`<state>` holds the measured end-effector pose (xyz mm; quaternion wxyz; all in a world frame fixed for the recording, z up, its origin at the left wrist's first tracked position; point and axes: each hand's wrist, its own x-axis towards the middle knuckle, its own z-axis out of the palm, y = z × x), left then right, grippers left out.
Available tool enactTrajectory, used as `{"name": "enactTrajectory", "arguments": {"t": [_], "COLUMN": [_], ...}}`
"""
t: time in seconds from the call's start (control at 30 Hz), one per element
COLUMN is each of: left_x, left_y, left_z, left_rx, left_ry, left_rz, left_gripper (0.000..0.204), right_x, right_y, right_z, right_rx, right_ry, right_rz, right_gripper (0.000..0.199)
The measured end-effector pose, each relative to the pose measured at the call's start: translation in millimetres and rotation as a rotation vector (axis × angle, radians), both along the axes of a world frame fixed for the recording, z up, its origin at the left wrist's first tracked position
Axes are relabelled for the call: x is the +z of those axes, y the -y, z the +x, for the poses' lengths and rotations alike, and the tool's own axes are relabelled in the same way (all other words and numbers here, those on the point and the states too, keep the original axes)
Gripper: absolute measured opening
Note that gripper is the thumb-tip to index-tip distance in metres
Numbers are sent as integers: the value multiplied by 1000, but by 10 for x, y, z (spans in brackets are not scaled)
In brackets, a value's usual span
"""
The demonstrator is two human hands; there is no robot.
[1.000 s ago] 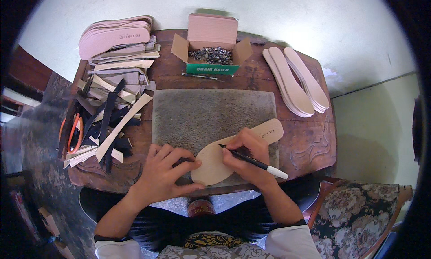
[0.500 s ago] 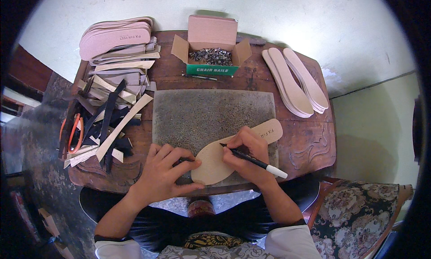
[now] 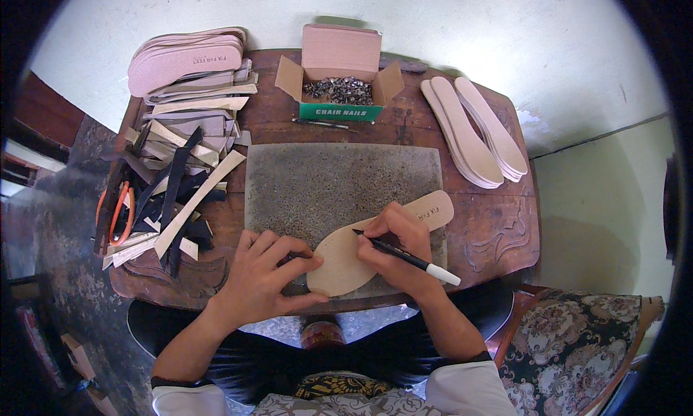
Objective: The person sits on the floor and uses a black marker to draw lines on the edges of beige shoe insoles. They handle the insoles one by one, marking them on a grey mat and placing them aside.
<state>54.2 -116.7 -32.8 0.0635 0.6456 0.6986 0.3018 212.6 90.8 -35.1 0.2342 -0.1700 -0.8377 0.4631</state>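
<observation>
A beige shoe insole (image 3: 336, 254) lies slanted on the grey speckled slab (image 3: 317, 178), its wide end toward me. My left hand (image 3: 271, 272) grips that wide end, with thumb and forefinger at its edge. A black marker pen with a white end (image 3: 401, 254) is held in my right hand (image 3: 397, 246). The marker's tip touches or nearly touches the insole close to its far edge, and my right hand rests on the insole's middle. Small dark marks run along the edge near the tip.
An open green box of nails (image 3: 339, 102) stands at the back. Stacked insoles lie at the back left (image 3: 184, 59) and right (image 3: 469, 131). Material strips (image 3: 195, 199) and orange-handled scissors (image 3: 123, 214) crowd the left of the wooden table (image 3: 498, 228). A patterned chair (image 3: 570, 351) stands front right.
My right hand and the marker have shifted very slightly; the tip stays near the same spot. My left hand and the insole look unmoved.
</observation>
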Motion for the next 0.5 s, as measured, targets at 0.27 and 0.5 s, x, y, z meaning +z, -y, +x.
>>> {"name": "enactTrajectory", "arguments": {"t": [0.27,0.5], "left_x": [-3,-6], "left_y": [3,-1], "left_z": [1,3], "left_rx": [2,1], "left_ry": [-8,-8], "left_rz": [6,9], "left_gripper": [50,50], "right_x": [1,12], "right_y": [-10,-12], "right_z": [3,3], "right_rx": [12,10], "right_ry": [7,12], "right_rz": [-1,12], "right_gripper": [20,19]}}
